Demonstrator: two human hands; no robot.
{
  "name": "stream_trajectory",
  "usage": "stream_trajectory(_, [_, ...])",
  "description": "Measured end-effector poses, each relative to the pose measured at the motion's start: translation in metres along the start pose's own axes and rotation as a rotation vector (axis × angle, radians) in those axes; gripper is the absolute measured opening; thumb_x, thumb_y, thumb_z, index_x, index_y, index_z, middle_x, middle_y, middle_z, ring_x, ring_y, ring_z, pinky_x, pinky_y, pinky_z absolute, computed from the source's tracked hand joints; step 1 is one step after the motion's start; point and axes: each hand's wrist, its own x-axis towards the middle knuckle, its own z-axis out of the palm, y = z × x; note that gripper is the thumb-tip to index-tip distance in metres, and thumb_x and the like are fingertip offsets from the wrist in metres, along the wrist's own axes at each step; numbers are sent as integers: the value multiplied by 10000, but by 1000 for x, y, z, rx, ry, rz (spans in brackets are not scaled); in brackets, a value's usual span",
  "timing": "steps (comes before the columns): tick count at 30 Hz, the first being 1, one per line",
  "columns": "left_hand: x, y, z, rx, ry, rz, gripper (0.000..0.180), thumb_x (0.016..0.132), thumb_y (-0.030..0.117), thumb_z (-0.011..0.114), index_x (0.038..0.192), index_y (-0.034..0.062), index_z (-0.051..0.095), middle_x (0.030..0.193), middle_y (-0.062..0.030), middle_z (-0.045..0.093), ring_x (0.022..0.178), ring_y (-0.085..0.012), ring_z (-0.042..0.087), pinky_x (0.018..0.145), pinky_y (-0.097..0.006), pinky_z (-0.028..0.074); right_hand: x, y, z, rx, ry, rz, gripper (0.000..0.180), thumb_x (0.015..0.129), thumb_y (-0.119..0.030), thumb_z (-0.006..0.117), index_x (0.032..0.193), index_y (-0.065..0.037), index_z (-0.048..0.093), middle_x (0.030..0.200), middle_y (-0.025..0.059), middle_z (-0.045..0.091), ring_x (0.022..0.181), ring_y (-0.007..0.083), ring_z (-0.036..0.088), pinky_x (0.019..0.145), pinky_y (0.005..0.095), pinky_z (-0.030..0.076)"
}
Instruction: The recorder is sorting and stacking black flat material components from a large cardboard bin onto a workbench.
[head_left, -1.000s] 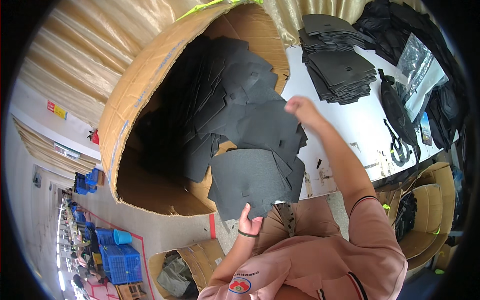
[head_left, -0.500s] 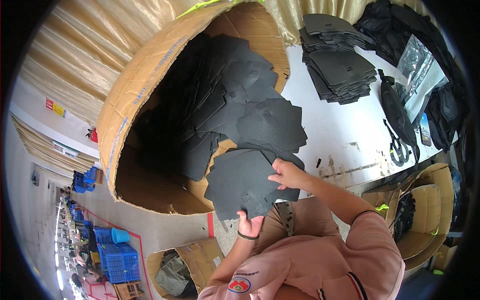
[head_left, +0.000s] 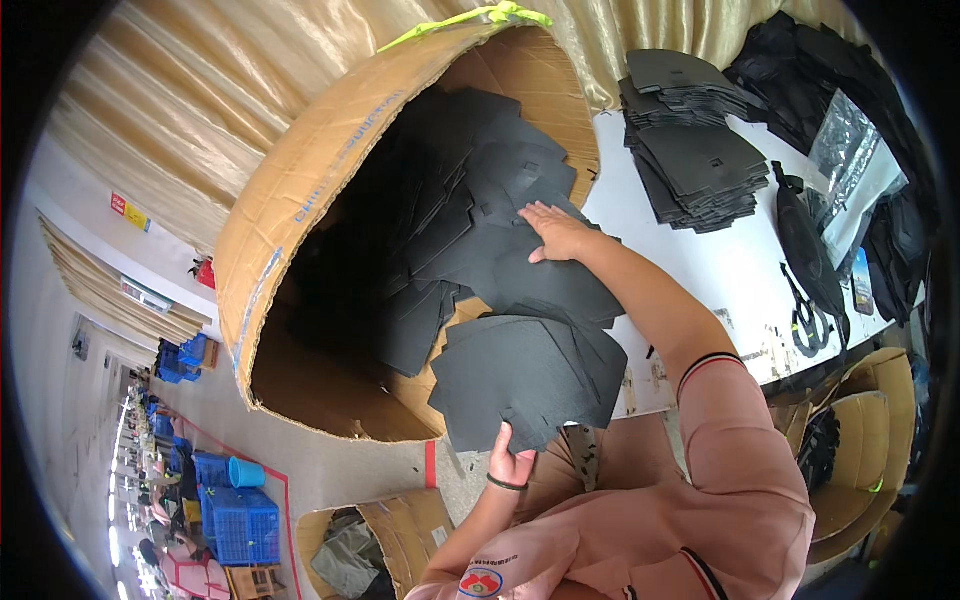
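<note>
A fanned stack of flat black sheets (head_left: 520, 375) is pinched at its near edge by my left hand (head_left: 511, 462), thumb on top and fingers underneath. Farther out, my right hand (head_left: 556, 234) lies with its fingers spread on other loose black sheets (head_left: 535, 270) at the mouth of a large cardboard box (head_left: 300, 210). That box lies on its side, with many overlapping black sheets spilling toward me. Small slots show in some sheets. The deep inside of the box is too dark to make out.
Neat piles of black sheets (head_left: 695, 165) stand on the white table (head_left: 655, 265) at the right. Near them are scissors (head_left: 805, 320), a black pouch (head_left: 803, 225) and clear plastic bags (head_left: 850, 160). Open cartons (head_left: 410, 530) sit below, left and right.
My right hand has left the held stack and reached forward onto the loose sheets by the box, its fingers now spread. My left hand keeps its grip on the stack.
</note>
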Motion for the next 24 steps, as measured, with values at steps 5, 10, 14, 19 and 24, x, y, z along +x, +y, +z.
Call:
stream_trajectory(5, [2, -2, -9, 10, -1, 7, 488, 916, 312, 582, 1325, 75, 459, 1362, -69, 496, 1257, -253, 459, 1081, -435, 335, 26, -20, -7, -59, -375, 175, 1090, 681, -383, 798, 1488, -72, 134, 1484, 164, 311, 1373, 309, 300, 1125, 452, 222])
stream_trajectory(10, [3, -4, -17, 2, -7, 13, 485, 919, 310, 577, 1324, 72, 459, 1362, -74, 496, 1253, -252, 462, 1074, -437, 338, 36, -14, -3, 17, -484, 211, 1079, 650, -343, 824, 1480, -68, 192, 1414, 183, 420, 1285, 348, 426, 1074, 416, 311])
stream_trajectory(14, [3, -2, -12, 12, -35, 2, 482, 924, 305, 569, 1325, 65, 455, 1357, -76, 499, 1250, -251, 464, 1071, -436, 339, 35, 1, 10, 86, -830, 201, 944, 656, -318, 824, 1416, -29, 343, 1406, 170, 431, 1273, 351, 433, 1040, 425, 354])
stream_trajectory(19, [4, -2, -18, -1, -59, 10, 473, 928, 294, 562, 1323, 58, 452, 1344, -81, 509, 1242, -251, 471, 1070, -428, 341, 6, 13, -2, 168, -643, 129, 908, 658, -304, 817, 1385, 7, 372, 1416, 201, 397, 1292, 353, 401, 1057, 401, 341])
stream_trajectory(24, [2, -2, -18, -113, -101, -38, 419, 932, 230, 561, 1294, 39, 472, 1306, -89, 536, 1209, -237, 498, 1053, -412, 369, -37, 23, -116, 443, -73, 30, 625, 660, -135, 786, 1211, -5, 521, 1192, 167, 576, 1129, 281, 529, 982, 349, 400])
